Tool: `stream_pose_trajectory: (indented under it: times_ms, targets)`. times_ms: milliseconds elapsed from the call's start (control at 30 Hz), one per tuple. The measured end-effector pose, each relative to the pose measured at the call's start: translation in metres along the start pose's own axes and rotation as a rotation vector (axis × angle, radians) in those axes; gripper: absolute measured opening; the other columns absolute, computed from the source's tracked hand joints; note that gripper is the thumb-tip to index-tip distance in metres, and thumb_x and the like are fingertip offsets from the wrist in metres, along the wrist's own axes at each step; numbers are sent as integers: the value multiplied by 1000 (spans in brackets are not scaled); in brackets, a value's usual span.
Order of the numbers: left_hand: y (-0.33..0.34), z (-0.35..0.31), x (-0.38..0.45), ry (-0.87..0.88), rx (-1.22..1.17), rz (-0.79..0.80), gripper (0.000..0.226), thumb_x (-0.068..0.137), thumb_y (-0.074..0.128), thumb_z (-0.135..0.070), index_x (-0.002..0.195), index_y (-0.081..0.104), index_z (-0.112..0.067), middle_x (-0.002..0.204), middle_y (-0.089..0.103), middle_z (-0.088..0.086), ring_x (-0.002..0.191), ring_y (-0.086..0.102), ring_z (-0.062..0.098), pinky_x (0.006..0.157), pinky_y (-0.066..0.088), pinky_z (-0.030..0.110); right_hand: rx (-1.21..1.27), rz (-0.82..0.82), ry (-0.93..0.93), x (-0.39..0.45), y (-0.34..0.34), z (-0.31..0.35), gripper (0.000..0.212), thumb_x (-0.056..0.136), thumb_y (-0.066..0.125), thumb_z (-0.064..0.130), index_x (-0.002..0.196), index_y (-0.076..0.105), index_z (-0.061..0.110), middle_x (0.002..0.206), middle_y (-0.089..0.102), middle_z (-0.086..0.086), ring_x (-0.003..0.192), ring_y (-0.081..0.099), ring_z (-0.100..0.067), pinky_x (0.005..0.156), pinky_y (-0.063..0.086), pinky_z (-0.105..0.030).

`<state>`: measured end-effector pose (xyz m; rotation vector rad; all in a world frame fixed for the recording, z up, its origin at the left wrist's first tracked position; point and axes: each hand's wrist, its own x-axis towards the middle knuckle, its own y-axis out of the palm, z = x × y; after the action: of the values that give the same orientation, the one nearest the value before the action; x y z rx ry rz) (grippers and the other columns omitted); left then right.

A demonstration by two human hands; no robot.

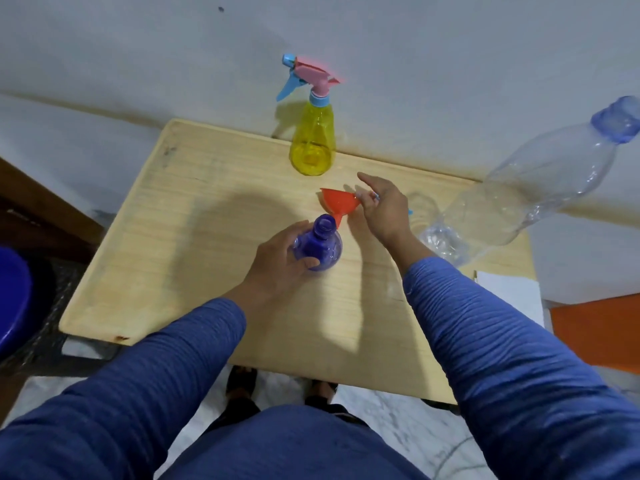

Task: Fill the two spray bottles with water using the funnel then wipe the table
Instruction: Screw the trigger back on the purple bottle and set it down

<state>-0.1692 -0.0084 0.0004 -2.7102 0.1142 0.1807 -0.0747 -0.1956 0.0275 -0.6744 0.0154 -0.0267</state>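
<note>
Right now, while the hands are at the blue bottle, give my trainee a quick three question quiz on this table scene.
1. True or false: the yellow spray bottle has its pink and blue trigger head screwed on.
2. Which hand holds the orange plastic funnel? A left hand, B right hand.
3. Fill in: the funnel's spout is tilted toward the open ____ of the dark blue bottle.

Key: 1 true. 2 B; the left hand grips the blue bottle. 3 neck.
</note>
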Motion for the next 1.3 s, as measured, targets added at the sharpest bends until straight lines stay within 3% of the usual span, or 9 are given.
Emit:
stream_pose_trajectory:
  times_ms: [100,200,300,467,700,933,1033,1167,1300]
  targets:
    - [-1,-2,-1,-1,-9,-2,61,72,76,-7,125,53,-28,107,53,-24,95,55,4,75,37,-2,-99,-216,33,-10,0,-7,36,93,54,14,129,55,9,131,47,-17,122,46,-26,93,29,-13]
    - [-1,-4,0,17,16,0,60,72,76,-8,124,53,-29,103,49,-31,94,55,4,75,35,-2,-209,-240,188,-14,0,-19,43,93,50,15,136,45,13,143,30,-21,135,27,-32,105,31,-33]
    - [0,-3,2,6,-2,10,60,72,76,-9,122,52,-33,104,50,-29,94,54,4,73,36,-4,-301,-145,380,-13,-1,-27,40,95,43,18,135,44,23,133,37,-22,123,37,-37,101,38,-42]
    - [1,-3,4,-23,-10,-1,64,71,77,-8,127,53,-26,115,51,-15,103,51,8,87,39,14,-353,-133,368,-12,1,-32,30,98,38,17,115,63,11,108,65,-18,97,60,-34,83,47,-34]
    - [0,-4,3,-9,16,20,61,71,76,-10,125,53,-27,114,53,-14,99,50,6,76,36,-1,-135,-278,351,-12,-9,-14,25,92,49,19,110,66,13,106,64,-17,99,59,-30,84,40,-26]
    - [-1,-6,-2,26,-3,53,58,64,76,-35,116,51,-39,107,53,-26,100,56,9,86,44,16,218,-520,75,-17,-43,54,22,86,58,17,104,71,19,83,65,9,77,63,-9,69,39,-2]
    - [-4,-10,-3,50,-4,67,60,53,65,-55,110,49,-46,98,54,-34,92,56,-4,84,44,16,381,-533,-4,-29,-48,78,17,87,63,19,101,71,22,95,69,3,83,63,-7,80,48,-14]
    - [-4,-8,-5,60,-38,61,60,53,62,-50,111,48,-46,99,52,-36,92,54,-11,81,40,7,701,-532,-61,-45,-46,98,15,84,68,12,96,69,22,97,70,-8,95,67,-24,89,55,-40]
    - [-4,-8,-4,73,-39,36,55,62,67,-29,113,50,-39,99,50,-35,94,54,-3,78,36,2,858,-519,-82,-53,-39,111,19,83,69,8,93,66,24,102,68,-16,102,64,-36,92,53,-45]
